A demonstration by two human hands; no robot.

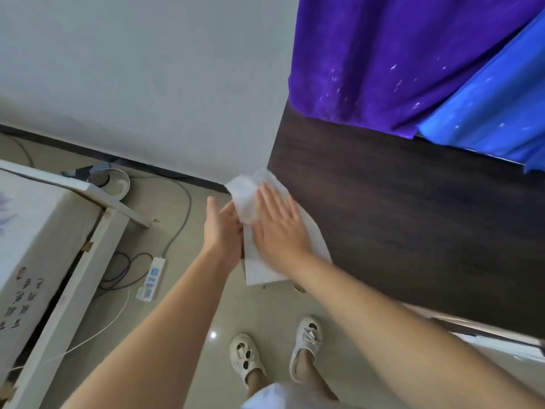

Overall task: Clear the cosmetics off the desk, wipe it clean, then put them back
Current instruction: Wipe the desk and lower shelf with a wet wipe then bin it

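A dark wooden desk [413, 208] fills the right side, its top bare where I can see it. A white wipe [246, 191] lies over the desk's left edge. My right hand [278, 227] presses flat on the wipe with fingers spread. My left hand [222, 228] is cupped just beyond the desk's edge, its fingers touching the part of the wipe that hangs over. No cosmetics are in view.
A purple curtain [398, 54] and a blue one [495, 113] hang over the desk's far side. A white power strip [152, 277] with cables lies on the tiled floor. A white bed frame [73, 261] stands at left. My feet in white sandals [305, 346] stand beside the desk.
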